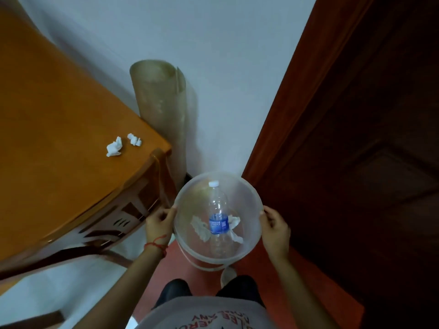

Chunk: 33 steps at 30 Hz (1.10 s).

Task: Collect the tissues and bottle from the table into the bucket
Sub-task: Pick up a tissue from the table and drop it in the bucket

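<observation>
I hold a clear plastic bucket (247, 248) in front of me, off the floor. My left hand (159, 222) grips its left rim and my right hand (275, 230) grips its right rim. Inside lies a clear bottle (218, 219) with a blue label and white cap, cap pointing away from me. Crumpled white tissues (200, 227) lie beside it on the bucket's bottom, on both sides of the bottle. Two more crumpled tissues rest on the orange wooden table (54, 138) near its right corner: a larger one (114, 146) and a smaller one (134, 139).
A rolled beige mat (164, 110) leans against the white wall between the table corner and the bucket. A dark red-brown door (356, 138) fills the right side. The floor below is red.
</observation>
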Motion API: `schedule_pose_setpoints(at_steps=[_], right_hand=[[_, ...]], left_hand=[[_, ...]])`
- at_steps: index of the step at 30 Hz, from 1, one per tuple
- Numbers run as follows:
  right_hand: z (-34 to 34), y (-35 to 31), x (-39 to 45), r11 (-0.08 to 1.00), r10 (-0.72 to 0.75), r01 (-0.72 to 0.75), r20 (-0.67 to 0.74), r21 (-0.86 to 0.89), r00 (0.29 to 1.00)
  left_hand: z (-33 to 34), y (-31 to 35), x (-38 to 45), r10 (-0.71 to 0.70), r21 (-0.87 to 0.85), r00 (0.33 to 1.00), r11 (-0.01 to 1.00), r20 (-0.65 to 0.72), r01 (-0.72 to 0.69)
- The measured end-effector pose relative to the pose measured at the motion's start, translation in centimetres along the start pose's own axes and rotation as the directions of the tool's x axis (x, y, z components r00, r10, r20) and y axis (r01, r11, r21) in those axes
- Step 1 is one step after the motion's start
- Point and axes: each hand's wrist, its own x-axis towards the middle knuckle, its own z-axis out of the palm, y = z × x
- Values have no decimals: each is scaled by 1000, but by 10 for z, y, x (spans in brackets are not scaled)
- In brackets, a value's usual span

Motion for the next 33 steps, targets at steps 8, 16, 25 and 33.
schedule_pose_setpoints(at_steps=[8, 16, 25, 33], right_hand=[[4, -20, 73, 997, -47, 55, 133, -57, 990], [37, -33, 114, 988, -80, 104, 195, -116, 977], [66, -46, 150, 976, -64, 115, 259, -184, 964], [89, -58, 176, 956, -85, 189, 408, -222, 909]], left_hand=[[29, 9, 2, -114, -51, 982, 993, -151, 107], [37, -1, 37, -191, -67, 956, 981, -223, 181], [43, -8, 73, -238, -100, 942, 970, -239, 220], [45, -16, 76, -338, -149, 885, 941, -322, 305]])
